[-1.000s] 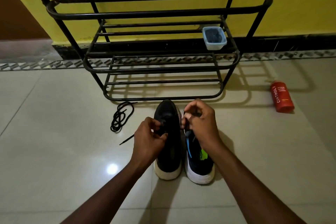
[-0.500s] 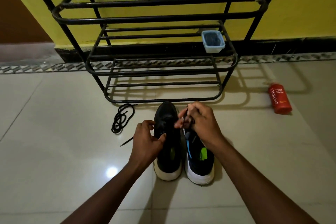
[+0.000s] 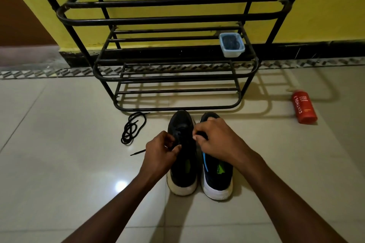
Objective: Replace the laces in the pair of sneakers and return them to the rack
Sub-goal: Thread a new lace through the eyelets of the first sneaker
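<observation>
My left hand and right hand pinch the lace on the left sneaker; uneven tugging could unthread it.

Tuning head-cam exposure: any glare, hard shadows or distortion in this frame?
Head view: glare spot on the floor left of the left sneaker; the rack throws barred shadows toward the red bottle; its bars bow, wide-angle; dim overall.

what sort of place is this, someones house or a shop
Most likely a home entryway or hallway: a black metal shoe rack stands by a yellow wall on a tiled floor, and a body wash bottle lies nearby.
</observation>
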